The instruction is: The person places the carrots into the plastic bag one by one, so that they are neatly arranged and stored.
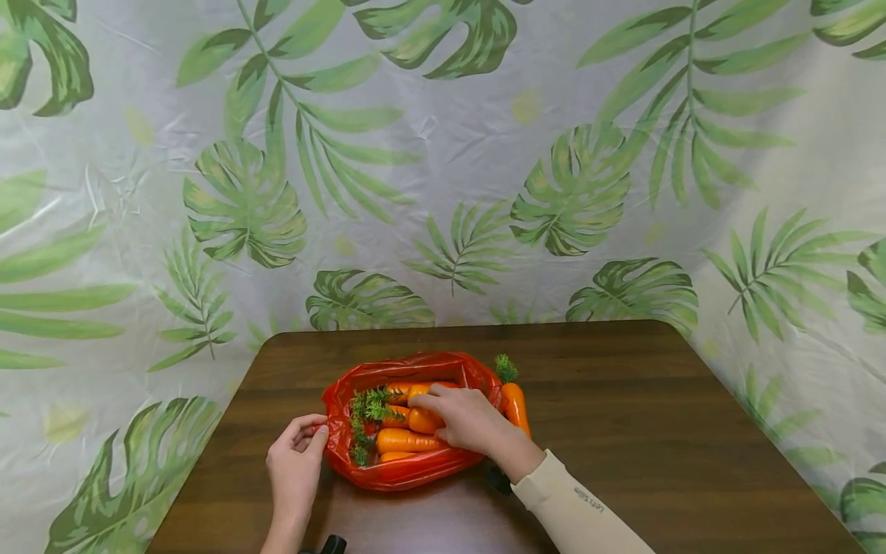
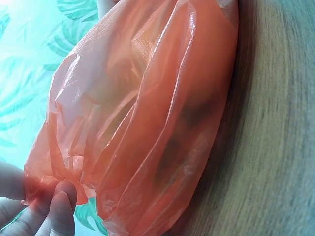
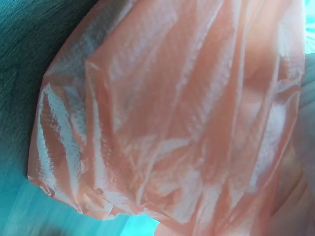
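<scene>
A red plastic bag (image 1: 401, 481) lies with its mouth wide on the table, holding several orange carrots (image 1: 408, 441) with green tops (image 1: 361, 422) toward the left. My left hand (image 1: 298, 450) pinches the bag's left rim between thumb and fingers; the left wrist view shows the gathered film (image 2: 74, 169) at the fingertips. Inside the bag, my right hand (image 1: 465, 415) curls its fingers over a carrot (image 1: 425, 421) near the middle. Its fingertips are partly hidden. Bag film (image 3: 172, 108) covers most of the right wrist view.
One more carrot (image 1: 514, 408) lies outside the bag, against its right side, green top away from me. The brown wooden table (image 1: 644, 431) extends to both sides. Behind its far edge hangs a leaf-patterned sheet (image 1: 471, 169).
</scene>
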Motion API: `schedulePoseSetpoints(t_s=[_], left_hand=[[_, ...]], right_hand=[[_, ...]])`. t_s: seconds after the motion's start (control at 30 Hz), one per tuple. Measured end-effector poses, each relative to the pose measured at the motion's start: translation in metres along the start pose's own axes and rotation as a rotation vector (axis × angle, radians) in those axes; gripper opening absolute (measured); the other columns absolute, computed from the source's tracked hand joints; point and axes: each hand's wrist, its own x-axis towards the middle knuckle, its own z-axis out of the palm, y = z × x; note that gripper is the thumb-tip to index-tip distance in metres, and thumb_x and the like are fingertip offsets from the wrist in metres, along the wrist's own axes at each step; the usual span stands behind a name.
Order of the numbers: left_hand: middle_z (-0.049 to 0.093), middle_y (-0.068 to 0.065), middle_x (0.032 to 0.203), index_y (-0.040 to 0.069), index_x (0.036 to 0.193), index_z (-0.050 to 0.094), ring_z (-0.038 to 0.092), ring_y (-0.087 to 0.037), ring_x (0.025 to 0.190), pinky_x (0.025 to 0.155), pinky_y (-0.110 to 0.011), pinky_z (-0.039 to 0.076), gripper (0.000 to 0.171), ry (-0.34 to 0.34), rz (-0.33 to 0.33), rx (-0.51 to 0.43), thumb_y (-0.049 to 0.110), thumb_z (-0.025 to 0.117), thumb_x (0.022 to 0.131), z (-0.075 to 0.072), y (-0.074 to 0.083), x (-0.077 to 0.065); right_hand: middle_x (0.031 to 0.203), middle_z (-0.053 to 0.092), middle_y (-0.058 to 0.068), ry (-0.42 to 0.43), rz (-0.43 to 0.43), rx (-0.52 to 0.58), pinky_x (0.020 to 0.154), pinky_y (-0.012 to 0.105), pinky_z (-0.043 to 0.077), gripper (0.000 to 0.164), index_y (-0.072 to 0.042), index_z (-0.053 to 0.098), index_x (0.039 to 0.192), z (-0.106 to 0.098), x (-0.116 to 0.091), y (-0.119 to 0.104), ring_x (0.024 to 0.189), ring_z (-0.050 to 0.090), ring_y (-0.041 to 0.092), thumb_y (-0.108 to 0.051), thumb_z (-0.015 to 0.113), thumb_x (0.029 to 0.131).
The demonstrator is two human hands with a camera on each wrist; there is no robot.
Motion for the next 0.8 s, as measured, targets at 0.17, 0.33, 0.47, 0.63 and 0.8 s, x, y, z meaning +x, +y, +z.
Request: schedulePoseSetpoints(t_s=[0.17,0.33,0.47,0.63,0.8], left_hand=[[0.072,-0.015,0.089,0.005,0.098,0.076,0.065,-0.011,0.071,0.061,-0.016,0.05,0.011,0.001,0.001,0.007,-0.001,0.073,0.089,0.0,0.0,0.0],[0.072,-0.013,0.088,0.005,0.098,0.076,0.065,-0.011,0.071,0.06,-0.016,0.05,0.011,0.001,-0.001,0.002,-0.001,0.073,0.089,0.001,0.001,-0.001],[0.072,-0.013,0.088,0.005,0.098,0.076,0.065,-0.011,0.071,0.06,-0.017,0.05,0.011,0.001,-0.004,0.004,-0.001,0.073,0.089,0.0,0.002,-0.001],[0.072,-0.014,0.089,0.005,0.099,0.076,0.065,-0.011,0.071,0.059,-0.017,0.05,0.012,-0.005,-0.01,-0.001,-0.001,0.072,0.089,0.0,0.003,0.0],[0.072,-0.015,0.09,0.005,0.1,0.075,0.065,-0.011,0.071,0.059,-0.017,0.05,0.012,-0.01,-0.016,0.001,0.0,0.072,0.09,-0.001,0.003,-0.001]], right_hand=[[0.112,0.06,-0.006,-0.011,0.032,0.019,0.061,0.034,0.053,0.06,-0.029,0.063,0.133,-0.003,-0.001,-0.001,0.081,0.062,0.014,-0.024,0.088,0.078],[0.11,0.06,-0.006,0.005,0.045,0.042,0.058,0.029,0.05,0.053,-0.029,0.066,0.13,-0.013,-0.002,-0.004,0.077,0.059,0.012,-0.024,0.087,0.081],[0.111,0.06,-0.006,0.037,0.058,0.068,0.056,0.024,0.047,0.049,-0.029,0.067,0.129,-0.022,-0.002,-0.007,0.073,0.056,0.01,-0.023,0.084,0.083],[0.115,0.059,-0.006,0.075,0.069,0.073,0.054,0.021,0.045,0.047,-0.029,0.066,0.13,-0.033,-0.002,-0.009,0.076,0.057,0.01,-0.021,0.081,0.086],[0.118,0.059,-0.005,0.102,0.068,0.059,0.06,0.026,0.05,0.047,-0.028,0.064,0.131,-0.044,-0.006,-0.013,0.084,0.061,0.012,-0.022,0.081,0.086]])
